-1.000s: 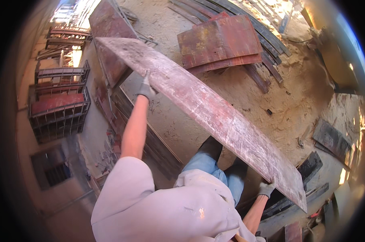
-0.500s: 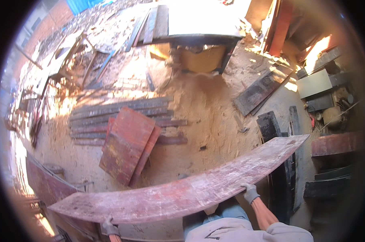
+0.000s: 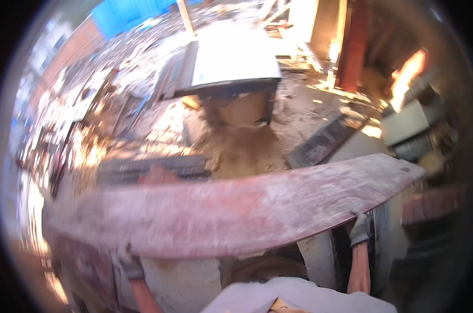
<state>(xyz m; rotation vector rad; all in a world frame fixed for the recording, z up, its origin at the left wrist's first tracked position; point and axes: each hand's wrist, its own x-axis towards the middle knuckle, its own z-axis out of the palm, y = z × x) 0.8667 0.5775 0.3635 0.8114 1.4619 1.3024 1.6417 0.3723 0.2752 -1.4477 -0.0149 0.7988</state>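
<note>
A long, wide reddish board (image 3: 236,208), scuffed and dusty, spans the view in front of my body. My left hand (image 3: 126,262), in a grey glove, grips its near edge toward the left end, thumb over the top. Toward the right end my right hand (image 3: 359,228), also gloved, holds the same edge, its thumb on the upper face. Fingers of both hands are hidden below the board. The left part of the board is smeared by motion.
Ahead stands a table (image 3: 236,68) with a bright white top, sawdust (image 3: 241,151) heaped beneath. Dark planks (image 3: 127,169) lie on the ground behind the board, partly covered. Another dark board (image 3: 320,143) lies right of the sawdust. Stacked reddish boards (image 3: 432,204) are at the right.
Both hands have raised the board, and it now covers most of the reddish panels on the ground. My view has tilted up, showing more of the table and background.
</note>
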